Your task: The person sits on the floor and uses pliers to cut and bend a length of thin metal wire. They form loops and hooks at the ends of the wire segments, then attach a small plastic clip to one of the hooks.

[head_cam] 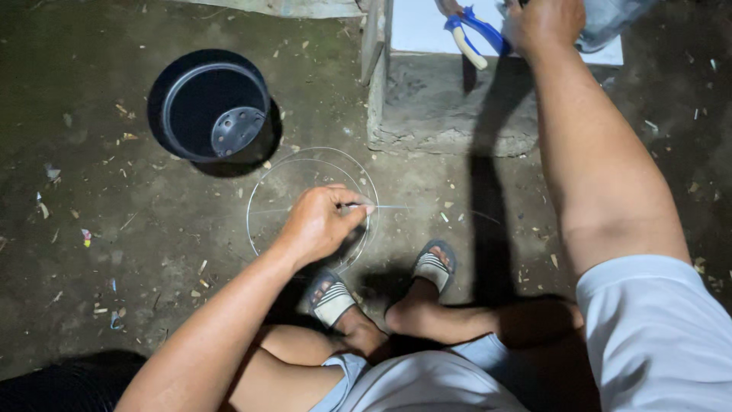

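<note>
Step in hand, as I read it: shaping wire. The left hand (320, 223) has its grip closed, thumb and fingertips pinched on a thin silvery metal wire (263, 183) coiled into a loose hoop that lies just above the dirty concrete floor (114, 229), in front of the sandalled feet (332, 299). A straight tail of the same wire runs from the pinch off to the right.

The right hand (543, 24) is up at the frame top, on the white slab surface (415, 27) atop a rough concrete block (442, 114), grip closed around a clear plastic bottle-like thing (610, 19); mostly cropped, so can't confirm what it is. Blue-and-cream-handled pliers (473, 34) lie just beside that hand, touching or nearly so, can't tell which.

Next move, judged: a tool is needed at the pinch point, so the left hand should hold the loop steady and keep the crossing from springing open.

Wire look: very fine, shiny, at least two overlapping turns, roughly circular, springy-looking, hard to see against the floor.

Round black plastic plant pot (206, 107) with a holed base lies tipped on its side near the hoop, apart from it.
</note>
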